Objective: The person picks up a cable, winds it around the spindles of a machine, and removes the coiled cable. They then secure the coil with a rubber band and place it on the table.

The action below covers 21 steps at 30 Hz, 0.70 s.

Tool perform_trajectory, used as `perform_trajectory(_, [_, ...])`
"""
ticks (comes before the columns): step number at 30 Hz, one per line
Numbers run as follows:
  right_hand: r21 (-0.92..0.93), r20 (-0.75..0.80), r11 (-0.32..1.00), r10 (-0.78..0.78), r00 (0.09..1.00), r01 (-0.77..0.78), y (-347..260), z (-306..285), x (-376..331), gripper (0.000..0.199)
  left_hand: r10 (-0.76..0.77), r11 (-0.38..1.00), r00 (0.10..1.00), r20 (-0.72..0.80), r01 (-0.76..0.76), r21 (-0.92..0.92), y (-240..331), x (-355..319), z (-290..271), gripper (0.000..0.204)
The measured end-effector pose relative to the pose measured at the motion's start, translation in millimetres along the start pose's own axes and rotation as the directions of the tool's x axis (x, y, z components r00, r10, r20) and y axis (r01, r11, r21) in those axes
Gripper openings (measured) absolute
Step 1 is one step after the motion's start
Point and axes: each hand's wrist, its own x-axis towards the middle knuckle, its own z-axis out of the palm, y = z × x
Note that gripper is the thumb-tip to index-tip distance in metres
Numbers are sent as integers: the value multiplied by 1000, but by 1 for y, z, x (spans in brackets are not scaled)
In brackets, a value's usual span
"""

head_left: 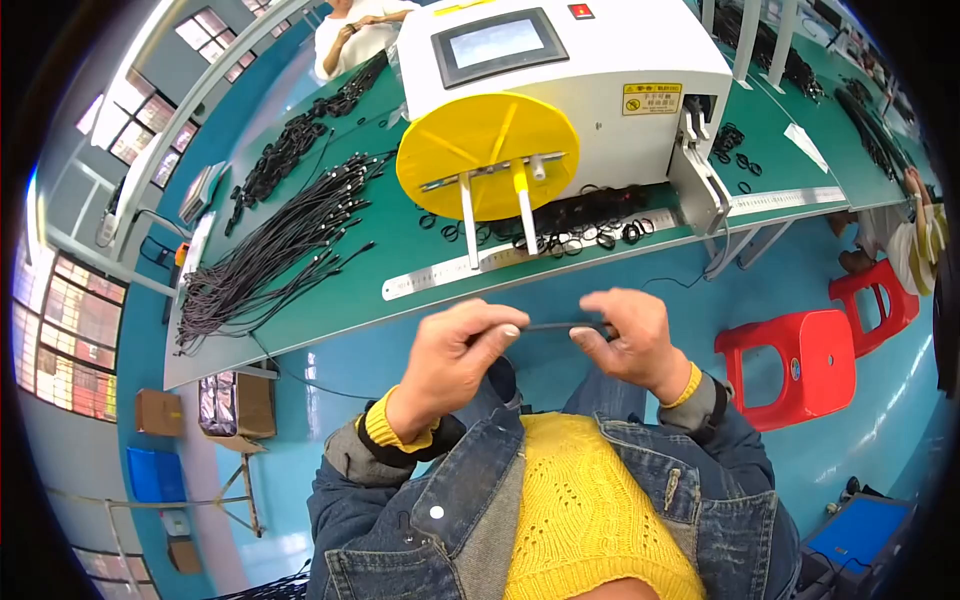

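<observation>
Between my two hands a short dark stretch of thin cord or cable (552, 326) runs level, just off the table's front edge. My left hand (455, 352) pinches its left end with thumb and forefinger. The right end is closed in the thumb and fingers of my right hand (638, 335). The rest of the strand is hidden by my hands. Beyond them stands a white machine (640, 130) with a screen (500, 48). A yellow disc (470, 140) on its front carries two prongs, and nothing is wound on them.
The green table (345, 265) holds a bundle of black cables (290, 240) at left, black rings (605, 238) under the machine and a steel ruler (440, 277). Red stools (815, 365) stand at right. Another person (350, 40) works at the far side.
</observation>
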Motion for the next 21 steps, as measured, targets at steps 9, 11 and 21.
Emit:
perform_trajectory(9, [-268, -285, 940, -288, 914, 212, 25, -26, 59, 18, 376, 870, 871, -317, -215, 443, 0, 30, -4, 12])
perform_trajectory(11, [-294, -300, 947, -224, 927, 133, 28, -16, 68, 16, 392, 871, 821, -416, -185, 456, -15, 46, -11, 10])
perform_trajectory(21, [-282, -517, 933, 49, 855, -223, 66, 57, 107, 10, 340, 933, 818, -465, -232, 273, -60, 110, -43, 13])
